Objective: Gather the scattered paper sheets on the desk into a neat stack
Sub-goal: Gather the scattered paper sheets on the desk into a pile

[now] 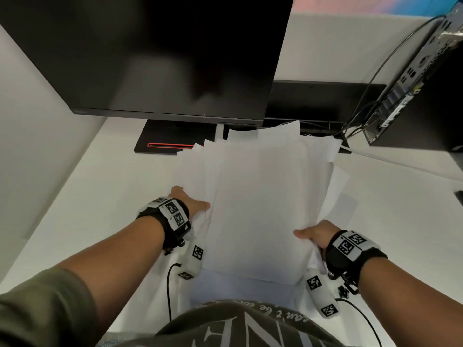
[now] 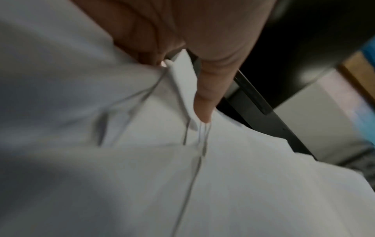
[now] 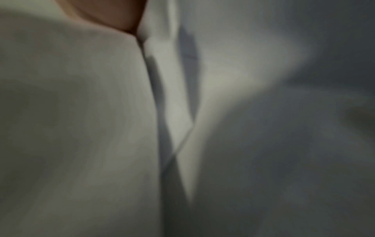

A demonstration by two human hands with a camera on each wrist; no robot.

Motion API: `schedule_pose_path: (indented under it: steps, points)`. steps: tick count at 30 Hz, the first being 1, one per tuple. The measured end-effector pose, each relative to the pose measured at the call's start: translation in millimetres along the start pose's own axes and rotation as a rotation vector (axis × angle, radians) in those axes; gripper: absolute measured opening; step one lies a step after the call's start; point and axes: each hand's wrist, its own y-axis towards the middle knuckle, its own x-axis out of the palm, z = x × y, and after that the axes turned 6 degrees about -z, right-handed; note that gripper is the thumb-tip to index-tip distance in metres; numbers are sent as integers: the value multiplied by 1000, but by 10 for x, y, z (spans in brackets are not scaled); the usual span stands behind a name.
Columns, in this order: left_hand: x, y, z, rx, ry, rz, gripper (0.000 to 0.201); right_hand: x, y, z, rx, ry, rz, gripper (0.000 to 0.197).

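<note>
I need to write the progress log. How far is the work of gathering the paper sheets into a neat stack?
Mostly gathered, not yet neat. Done: the paper sheets are in one overlapping pile on the desk. In hand: the left hand and right hand grip the pile's sides. Left: edges and corners still fan out toward the monitor, so the sheets need squaring up.

A large black flat monitor [image 1: 155, 53] with a dark screen stands at the far left, on a black rectangular base with a red slot [image 1: 175, 140]. At the far right a black desktop computer case [image 1: 426, 96] stands upright, its port panel facing left with black cables [image 1: 370, 78] running down from it. A white cable [image 1: 400, 162] lies across the right side.
</note>
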Motion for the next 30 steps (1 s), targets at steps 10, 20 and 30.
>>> schedule_pose_path:
  steps: [10, 20, 30]
  points:
    - [-33, -192, -170, 120, -362, -262, 61, 137, -63, -45, -87, 136, -175, 76]
    - [8, -101, -227, -66, -190, -98, 89, 317, -4, -141, -65, -21, -78, 65]
    - [-369, 135, -471, -161, -175, 25, 82, -245, -27, 1, 7, -156, 370, 13]
